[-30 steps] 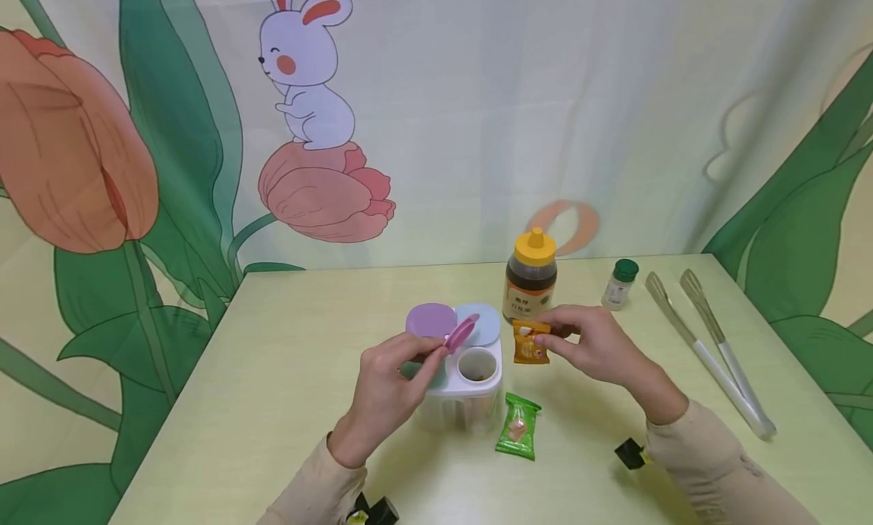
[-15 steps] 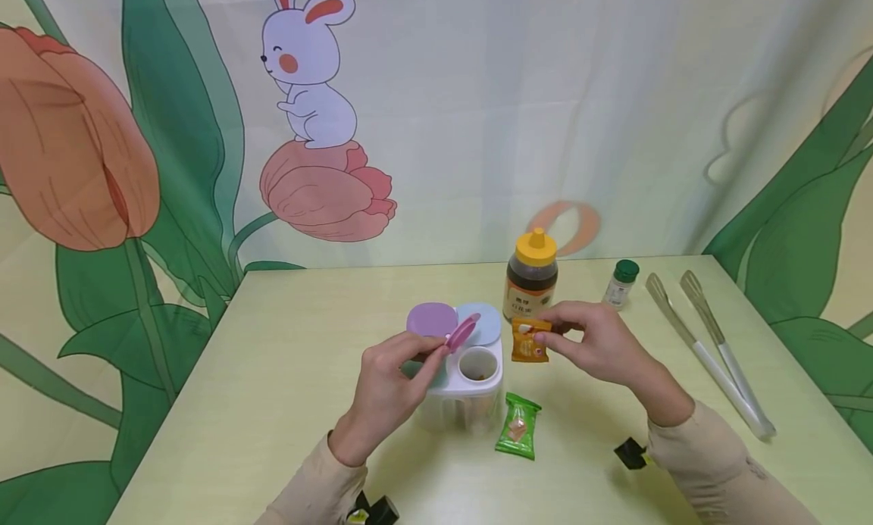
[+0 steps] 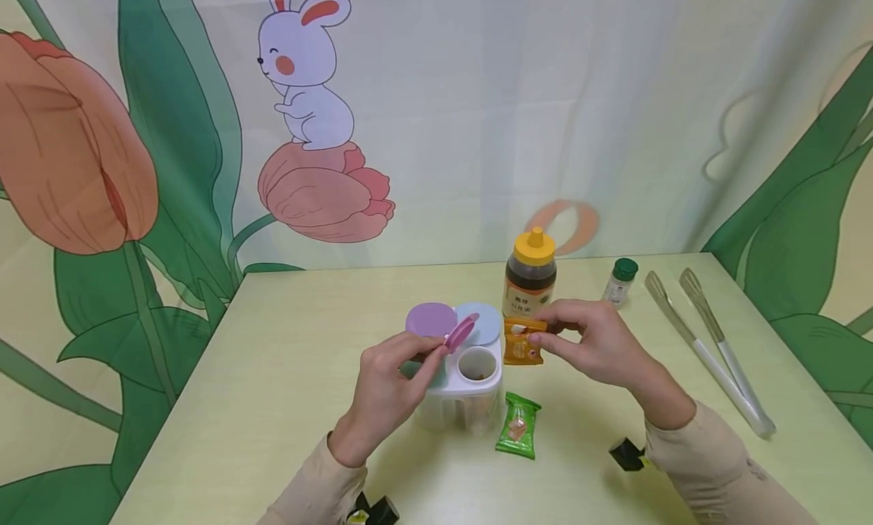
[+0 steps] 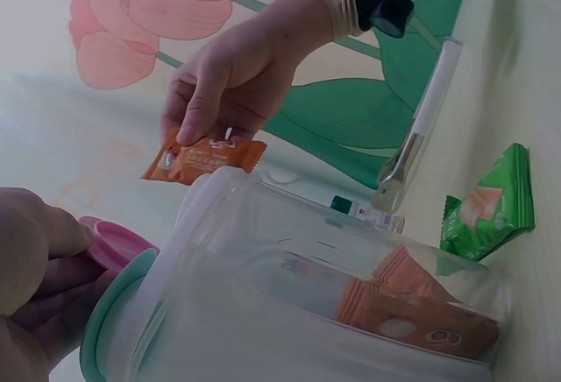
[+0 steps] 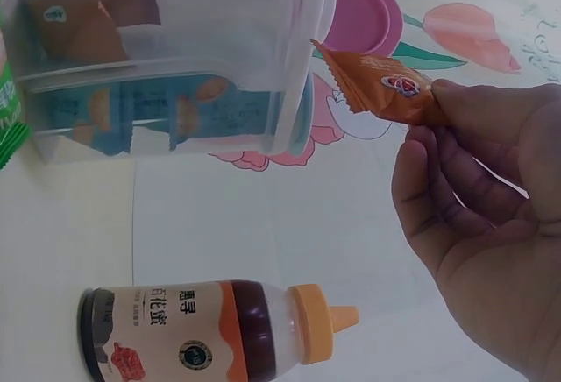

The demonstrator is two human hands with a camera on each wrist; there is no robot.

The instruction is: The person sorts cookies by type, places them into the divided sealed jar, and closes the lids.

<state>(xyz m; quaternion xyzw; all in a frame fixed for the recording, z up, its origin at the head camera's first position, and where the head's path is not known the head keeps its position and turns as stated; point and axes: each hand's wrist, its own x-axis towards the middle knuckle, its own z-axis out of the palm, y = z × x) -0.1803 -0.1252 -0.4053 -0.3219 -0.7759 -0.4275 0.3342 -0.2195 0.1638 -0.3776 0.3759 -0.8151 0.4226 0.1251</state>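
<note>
With thumb and fingers, my left hand pinches the raised pink lid of a clear storage box. The round opening under that lid is uncovered; purple and light-blue lids cover two others. Between thumb and fingertips my right hand holds an orange snack packet, just right of the box rim and above the table. Through the box wall, the left wrist view shows orange packets inside, and the right wrist view shows blue packets too. A green snack packet lies beside the box.
Behind the orange packet stands a honey bottle with a yellow cap. Farther right are a small green-capped jar and metal tongs lying spread. A printed curtain hangs behind the table.
My right hand has shifted the orange packet slightly left, closer to the box opening. My left hand keeps the pink lid raised in the same place.
</note>
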